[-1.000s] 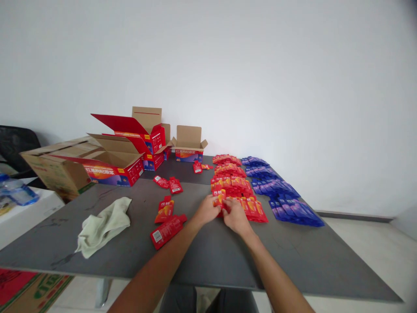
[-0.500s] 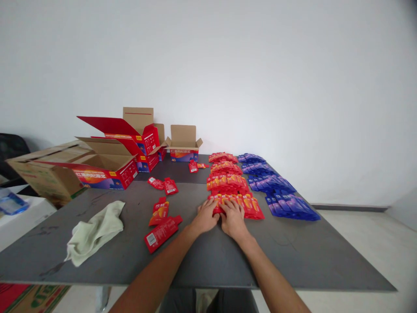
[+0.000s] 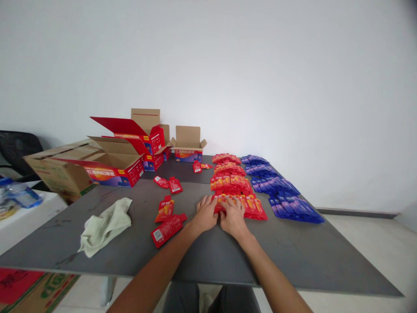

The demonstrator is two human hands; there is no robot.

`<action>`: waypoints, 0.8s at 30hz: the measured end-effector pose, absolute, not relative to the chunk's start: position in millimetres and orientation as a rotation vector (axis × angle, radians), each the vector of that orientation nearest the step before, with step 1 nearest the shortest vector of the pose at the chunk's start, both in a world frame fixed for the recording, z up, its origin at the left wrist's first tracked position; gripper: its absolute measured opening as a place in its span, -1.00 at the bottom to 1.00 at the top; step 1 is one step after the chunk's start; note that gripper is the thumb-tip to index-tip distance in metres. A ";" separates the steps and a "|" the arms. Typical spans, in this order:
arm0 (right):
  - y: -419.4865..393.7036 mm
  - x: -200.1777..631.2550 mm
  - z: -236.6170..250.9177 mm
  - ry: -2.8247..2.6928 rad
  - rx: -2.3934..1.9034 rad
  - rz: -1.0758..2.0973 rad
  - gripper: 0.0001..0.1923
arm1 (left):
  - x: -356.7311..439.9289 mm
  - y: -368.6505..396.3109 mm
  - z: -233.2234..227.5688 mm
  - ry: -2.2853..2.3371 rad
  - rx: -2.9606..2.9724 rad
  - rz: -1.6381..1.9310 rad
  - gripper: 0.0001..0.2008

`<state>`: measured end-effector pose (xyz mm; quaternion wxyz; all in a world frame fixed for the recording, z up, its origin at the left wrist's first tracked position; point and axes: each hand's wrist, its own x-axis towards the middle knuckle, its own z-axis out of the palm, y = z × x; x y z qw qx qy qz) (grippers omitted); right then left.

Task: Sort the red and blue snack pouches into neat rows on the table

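A row of overlapping red pouches [image 3: 250, 206] lies nearest me on the grey table. At its left end my left hand [image 3: 207, 214] is closed, thumb and fingers holding the edge of a red pouch. Just beside it, my right hand [image 3: 232, 215] bends its fingers over the same pouches and grips them, its thumb close to my left thumb. The fingertips partly cover the pouches under them. Behind this row lie further fanned rows of red pouches [image 3: 232, 182]. To the right run matching rows of blue pouches [image 3: 293, 207].
Loose red pouches [image 3: 168, 229] lie left of my hands, and a pale green cloth [image 3: 106, 227] sits farther left. Open red cartons [image 3: 110, 177] stand at the back left, with another open box [image 3: 188, 155] by the wall. A plastic bottle [image 3: 24, 194] rests on a white surface.
The view has turned slightly left, so the table's things appear a little farther right. My hands stay on the same pouches with only a slight shift of the fingers.
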<state>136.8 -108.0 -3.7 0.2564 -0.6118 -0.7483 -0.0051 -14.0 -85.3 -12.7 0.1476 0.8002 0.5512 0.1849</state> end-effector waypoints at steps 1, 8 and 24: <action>-108.8 132.6 -2.2 -2.036 -1.641 -0.009 -0.56 | -19.5 -86.8 -10.4 1.623 2.310 0.513 -0.34; -109.7 92.5 0.7 -2.146 -1.459 0.070 -0.61 | -73.1 -106.0 7.1 1.958 2.248 0.341 -0.48; -105.4 52.1 -3.9 -2.247 -1.391 0.124 -0.65 | -102.4 -107.0 6.8 2.044 2.149 0.384 -0.64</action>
